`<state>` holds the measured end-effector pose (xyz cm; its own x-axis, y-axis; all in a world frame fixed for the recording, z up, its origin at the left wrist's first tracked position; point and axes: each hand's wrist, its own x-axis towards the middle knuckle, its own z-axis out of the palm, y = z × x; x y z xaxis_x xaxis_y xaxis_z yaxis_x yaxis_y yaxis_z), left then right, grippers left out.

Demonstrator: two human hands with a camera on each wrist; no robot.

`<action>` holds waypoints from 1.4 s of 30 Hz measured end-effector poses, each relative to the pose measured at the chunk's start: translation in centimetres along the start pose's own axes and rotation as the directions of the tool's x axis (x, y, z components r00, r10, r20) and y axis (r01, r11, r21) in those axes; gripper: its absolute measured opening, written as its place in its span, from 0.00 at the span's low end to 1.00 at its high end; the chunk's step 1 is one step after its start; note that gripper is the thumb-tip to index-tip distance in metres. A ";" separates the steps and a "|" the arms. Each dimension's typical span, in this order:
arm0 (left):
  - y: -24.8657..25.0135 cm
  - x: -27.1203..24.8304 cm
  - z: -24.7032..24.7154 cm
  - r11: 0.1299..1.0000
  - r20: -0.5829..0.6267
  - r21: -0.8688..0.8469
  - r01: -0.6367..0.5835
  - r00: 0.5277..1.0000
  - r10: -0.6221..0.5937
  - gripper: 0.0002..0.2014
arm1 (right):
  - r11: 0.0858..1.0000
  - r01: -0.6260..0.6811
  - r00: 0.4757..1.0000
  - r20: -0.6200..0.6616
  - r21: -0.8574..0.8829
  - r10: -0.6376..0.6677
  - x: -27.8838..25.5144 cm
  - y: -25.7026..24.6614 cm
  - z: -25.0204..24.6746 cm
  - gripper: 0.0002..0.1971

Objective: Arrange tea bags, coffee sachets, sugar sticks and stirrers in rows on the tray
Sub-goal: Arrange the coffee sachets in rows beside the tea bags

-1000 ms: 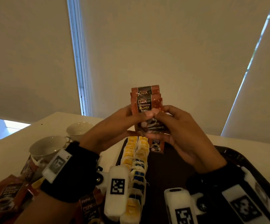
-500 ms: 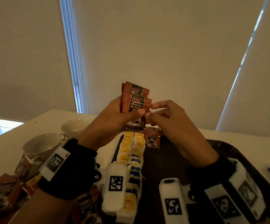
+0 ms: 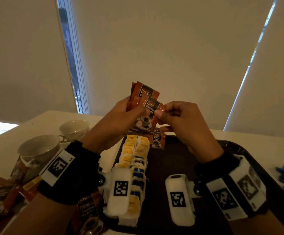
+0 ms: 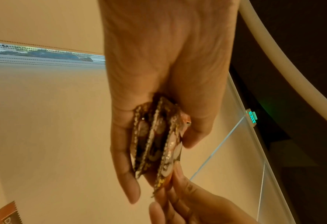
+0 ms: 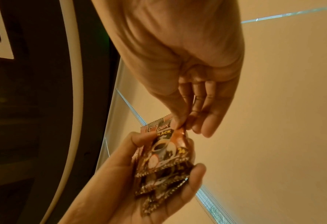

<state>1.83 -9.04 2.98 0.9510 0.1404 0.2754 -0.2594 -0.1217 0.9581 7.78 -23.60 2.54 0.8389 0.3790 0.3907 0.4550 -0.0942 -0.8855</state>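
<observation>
Upright, coffee sachets [image 3: 146,106], tops tilted left.

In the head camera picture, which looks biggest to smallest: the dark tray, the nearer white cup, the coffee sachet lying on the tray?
1. Dark brown plastic tray
2. Nearer white ceramic cup
3. Orange-brown coffee sachet lying on the tray; farther off, so unsure.

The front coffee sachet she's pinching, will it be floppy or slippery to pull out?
Probably floppy: the front sachet creases where the right hand pinches it. Likely slippery, its foil glints. Seemingly light: the left hand holds several easily.
</observation>
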 end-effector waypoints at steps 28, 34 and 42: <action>-1.1 0.2 -1.7 0.999 -0.120 0.035 0.033 0.992 -0.028 0.19 | 0.664 -0.640 0.693 0.084 -0.388 0.716 5.7 8.0 -2.9 0.05; -0.9 0.3 -2.2 0.998 -0.140 0.066 0.021 0.990 -0.012 0.21 | 0.642 -0.565 0.706 0.098 -0.519 0.701 6.9 9.0 -0.9 0.11; -1.1 0.5 -2.3 0.996 -0.134 0.082 0.021 0.991 -0.010 0.19 | 0.649 -0.562 0.729 0.063 -0.513 0.681 8.0 11.4 0.0 0.11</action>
<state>2.25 -6.55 2.22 0.9225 0.2719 0.2739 -0.2247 -0.1988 0.9539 19.68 -21.66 -4.38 0.9030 0.2700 -0.3343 -0.0233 -0.7461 -0.6654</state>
